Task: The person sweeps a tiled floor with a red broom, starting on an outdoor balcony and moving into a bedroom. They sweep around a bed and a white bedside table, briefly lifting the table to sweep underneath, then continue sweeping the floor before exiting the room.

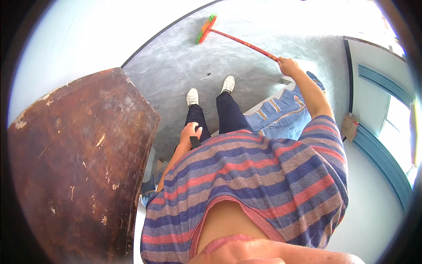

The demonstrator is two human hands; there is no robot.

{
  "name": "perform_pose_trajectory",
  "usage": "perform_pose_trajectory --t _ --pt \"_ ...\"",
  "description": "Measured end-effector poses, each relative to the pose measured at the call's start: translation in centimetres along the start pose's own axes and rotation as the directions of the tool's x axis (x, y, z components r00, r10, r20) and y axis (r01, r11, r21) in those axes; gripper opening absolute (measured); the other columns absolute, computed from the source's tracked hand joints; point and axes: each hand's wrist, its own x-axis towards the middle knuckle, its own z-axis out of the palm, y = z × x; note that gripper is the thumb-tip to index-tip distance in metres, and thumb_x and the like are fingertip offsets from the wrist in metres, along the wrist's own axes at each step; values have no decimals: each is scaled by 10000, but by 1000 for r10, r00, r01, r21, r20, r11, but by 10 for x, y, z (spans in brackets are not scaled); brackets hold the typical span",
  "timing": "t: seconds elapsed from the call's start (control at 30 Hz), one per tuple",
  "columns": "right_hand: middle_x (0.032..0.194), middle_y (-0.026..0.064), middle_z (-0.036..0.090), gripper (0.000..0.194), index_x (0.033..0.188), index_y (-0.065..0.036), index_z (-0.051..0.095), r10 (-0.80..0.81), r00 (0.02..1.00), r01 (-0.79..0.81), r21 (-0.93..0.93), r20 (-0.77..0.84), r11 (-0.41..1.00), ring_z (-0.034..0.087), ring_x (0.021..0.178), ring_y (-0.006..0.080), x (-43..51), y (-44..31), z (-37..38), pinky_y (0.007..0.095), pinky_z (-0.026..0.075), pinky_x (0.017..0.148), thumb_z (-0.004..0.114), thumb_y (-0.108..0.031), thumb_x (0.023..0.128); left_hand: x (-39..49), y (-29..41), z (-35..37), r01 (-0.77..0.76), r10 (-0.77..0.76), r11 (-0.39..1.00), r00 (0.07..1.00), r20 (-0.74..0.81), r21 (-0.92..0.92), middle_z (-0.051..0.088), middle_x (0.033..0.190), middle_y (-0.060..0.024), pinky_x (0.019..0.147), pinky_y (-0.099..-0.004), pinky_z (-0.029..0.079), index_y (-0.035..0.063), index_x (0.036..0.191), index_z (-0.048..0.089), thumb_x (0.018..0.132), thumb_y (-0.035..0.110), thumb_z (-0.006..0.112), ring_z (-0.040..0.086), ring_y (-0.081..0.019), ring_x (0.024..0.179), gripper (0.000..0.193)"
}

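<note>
My right hand (288, 67) grips the end of a red broom handle (245, 43). The broom's head (206, 29), with orange and green bristles, is on the grey floor, well ahead of my feet. Near my left thigh is my left hand (191, 132), with a black band (195, 142) at the wrist. Its fingers are partly hidden, so I cannot tell whether it holds anything. A small dark bit (208, 74) lies on the floor just ahead of my white shoes (192, 97).
A worn brown wooden tabletop (85, 158) stands close on my left. Blue denim cloth (280, 114) lies over a white ledge (263, 102) at my right. A cardboard box (349, 127) sits by the right wall. A dark baseboard (165, 28) edges the floor.
</note>
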Motion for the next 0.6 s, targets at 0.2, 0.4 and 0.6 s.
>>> perform_pose_trajectory --t 0.2,0.4,0.6 --pt "901 142 621 294 1151 -189 473 -78 974 66 62 211 996 610 838 316 -61 -48 6 456 470 699 410 -235 868 11 11 -8 -3 3 1000 998 58 6 583 1003 -172 819 -390 434 22 990 576 778 305 564 545 -327 957 354" --pt "919 88 647 322 1077 -107 556 -409 892 399 92 193 913 632 870 248 -6 -175 89 445 489 689 558 -204 770 21 44 0 18 -20 999 997 72 38 574 985 -180 816 -384 429 16 977 570 799 310 560 541 -329 951 344" --pt "1009 50 628 321 1129 -213 544 -308 878 321 26 366 947 618 924 219 31 -73 105 404 496 709 513 -193 810 42 101 26 95 -95 995 996 -5 25 578 966 -177 813 -384 430 28 979 570 789 308 563 546 -325 940 338"
